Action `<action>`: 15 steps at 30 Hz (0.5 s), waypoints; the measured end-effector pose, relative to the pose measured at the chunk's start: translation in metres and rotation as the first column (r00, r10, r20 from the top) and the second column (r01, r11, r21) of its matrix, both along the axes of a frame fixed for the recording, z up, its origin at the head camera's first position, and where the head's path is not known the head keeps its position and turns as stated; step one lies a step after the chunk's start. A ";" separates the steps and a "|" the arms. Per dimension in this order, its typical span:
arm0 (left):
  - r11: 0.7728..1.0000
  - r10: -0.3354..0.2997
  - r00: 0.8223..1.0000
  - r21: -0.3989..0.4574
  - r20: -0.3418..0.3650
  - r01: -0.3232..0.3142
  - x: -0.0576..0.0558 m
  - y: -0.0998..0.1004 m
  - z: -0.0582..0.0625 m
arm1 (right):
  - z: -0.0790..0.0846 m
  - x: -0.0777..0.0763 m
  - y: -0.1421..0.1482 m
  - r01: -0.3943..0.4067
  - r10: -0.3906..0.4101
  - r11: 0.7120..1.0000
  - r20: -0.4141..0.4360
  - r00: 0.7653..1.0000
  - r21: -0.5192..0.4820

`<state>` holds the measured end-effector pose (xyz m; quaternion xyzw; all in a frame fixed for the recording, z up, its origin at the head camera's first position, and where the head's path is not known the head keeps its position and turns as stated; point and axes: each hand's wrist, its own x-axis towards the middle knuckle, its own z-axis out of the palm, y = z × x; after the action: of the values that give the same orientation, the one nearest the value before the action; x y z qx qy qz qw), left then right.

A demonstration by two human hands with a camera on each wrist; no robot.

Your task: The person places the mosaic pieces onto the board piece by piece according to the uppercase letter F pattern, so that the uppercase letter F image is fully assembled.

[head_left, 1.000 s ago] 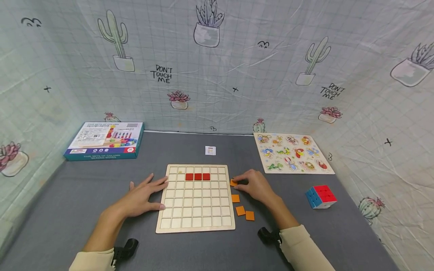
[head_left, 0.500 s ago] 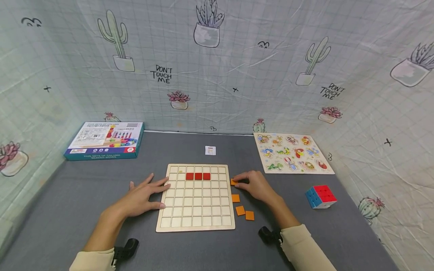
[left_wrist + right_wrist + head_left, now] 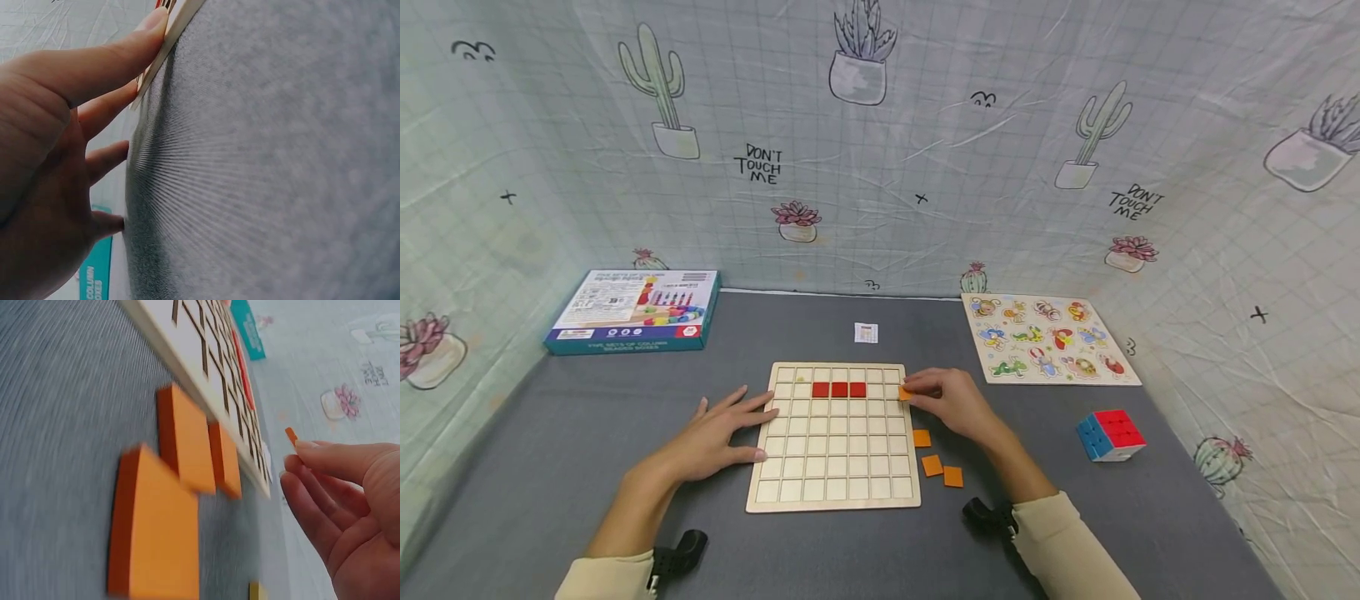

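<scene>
A wooden grid board (image 3: 835,450) lies on the grey table, with a row of three red square tiles (image 3: 839,390) in its upper part. My left hand (image 3: 718,433) rests at the board's left edge, fingers spread, with thumb and fingertips touching the rim. Between thumb and fingers my right hand (image 3: 951,402) pinches an orange square tile (image 3: 905,393) over the board's upper right edge. In the right wrist view this orange tile (image 3: 291,435) shows clear of the table. Three more orange tiles (image 3: 932,465) lie beside the board's right edge, below the right hand.
A boxed bead set (image 3: 632,312) is at the back left. A small printed card (image 3: 866,333) lies behind the board. At the back right is a board with insect pictures (image 3: 1048,340), and a puzzle cube (image 3: 1111,435) sits at the right. A printed cloth (image 3: 880,167) hangs behind.
My right hand has lifted the orange tile from beside the board and moved it left, over the board's edge. The left hand stays in place.
</scene>
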<state>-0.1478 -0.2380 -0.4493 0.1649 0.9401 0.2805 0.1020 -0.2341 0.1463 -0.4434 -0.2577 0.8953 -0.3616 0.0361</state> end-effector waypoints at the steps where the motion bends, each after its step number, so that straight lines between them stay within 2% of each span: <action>1: 1.000 -0.001 1.000 -0.001 -0.006 0.001 0.001 0.000 0.000 | 0.001 0.000 -0.003 0.002 -0.002 1.000 0.012 1.000 -0.012; 8: 0.999 -0.012 0.999 -0.045 -0.051 0.010 0.001 0.001 0.001 | 0.007 0.003 -0.028 0.006 -0.004 0.999 0.041 0.999 -0.050; 15: 0.998 -0.007 0.999 -0.069 -0.043 0.004 0.001 0.002 0.000 | 0.007 0.005 -0.052 -0.033 0.037 0.997 0.057 0.998 -0.068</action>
<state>-0.1471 -0.2362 -0.4491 0.1701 0.9507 0.2440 0.0880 -0.2286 0.0940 -0.4363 -0.2638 0.8765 -0.3982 0.0598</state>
